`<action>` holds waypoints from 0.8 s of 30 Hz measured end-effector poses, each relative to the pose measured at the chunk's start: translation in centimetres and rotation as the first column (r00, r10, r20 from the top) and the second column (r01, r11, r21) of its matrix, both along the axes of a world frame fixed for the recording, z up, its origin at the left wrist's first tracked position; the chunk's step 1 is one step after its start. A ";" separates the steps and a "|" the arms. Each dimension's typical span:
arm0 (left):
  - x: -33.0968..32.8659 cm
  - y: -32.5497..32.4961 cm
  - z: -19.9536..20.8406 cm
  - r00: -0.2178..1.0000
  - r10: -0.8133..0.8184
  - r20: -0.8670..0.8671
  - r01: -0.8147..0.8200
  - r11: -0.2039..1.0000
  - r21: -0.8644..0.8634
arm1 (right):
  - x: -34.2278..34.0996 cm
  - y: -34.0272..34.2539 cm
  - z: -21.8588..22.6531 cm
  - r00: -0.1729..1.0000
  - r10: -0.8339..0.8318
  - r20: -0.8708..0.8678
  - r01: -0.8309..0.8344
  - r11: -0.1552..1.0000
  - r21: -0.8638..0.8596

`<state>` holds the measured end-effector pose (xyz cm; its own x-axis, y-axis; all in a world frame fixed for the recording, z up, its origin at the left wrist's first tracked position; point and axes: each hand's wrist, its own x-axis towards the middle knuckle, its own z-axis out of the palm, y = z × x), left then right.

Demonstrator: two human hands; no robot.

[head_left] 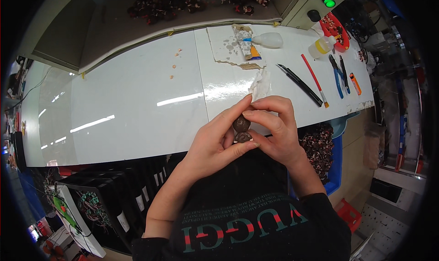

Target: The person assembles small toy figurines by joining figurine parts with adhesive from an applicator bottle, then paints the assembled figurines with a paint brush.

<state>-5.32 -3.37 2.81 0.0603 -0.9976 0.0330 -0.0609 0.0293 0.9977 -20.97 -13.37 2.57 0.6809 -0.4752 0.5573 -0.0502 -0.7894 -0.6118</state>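
Close to my body, just past the table's front edge, a small dark brown rounded figurine [241, 124] is held between both hands. My left hand [212, 142] supports it from the left, with the thumb along its lower part and the fingers reaching up behind it. From the right, my right hand [280, 130] pinches it, thumb at the lower part and fingertips at the top. Both sets of fingers are closed around it and hide its sides. A crumpled white tissue [259, 85] lies on the white table [137, 110] beyond my fingertips.
A black cutter knife [299, 85], red paintbrush [315, 80], blue-handled pliers [337, 77] and orange item [355, 84] lie at right. Behind are a yellow-liquid bottle [321, 47], squeeze bottle [270, 40] and red basin [345, 41]. A blue crate [337, 162] of small parts stands below.
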 end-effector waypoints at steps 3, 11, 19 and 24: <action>-0.1 0.0 -0.1 1.000 -0.008 -0.012 0.009 1.000 0.014 | -0.1 0.0 0.4 1.000 -0.008 -0.008 0.008 1.000 -0.009; -0.2 -0.2 -0.2 0.999 -0.027 -0.017 0.027 0.999 0.025 | -0.2 -0.5 0.4 1.000 0.004 0.025 -0.001 0.995 -0.096; 0.0 0.1 -0.2 0.998 -0.039 -0.041 0.039 0.999 0.021 | -0.3 -0.1 0.6 0.998 0.061 0.029 -0.057 0.990 -0.128; 0.0 0.0 0.2 0.997 -0.051 -0.062 0.052 0.999 0.014 | -0.4 0.1 0.2 0.992 0.094 0.084 -0.084 0.990 -0.110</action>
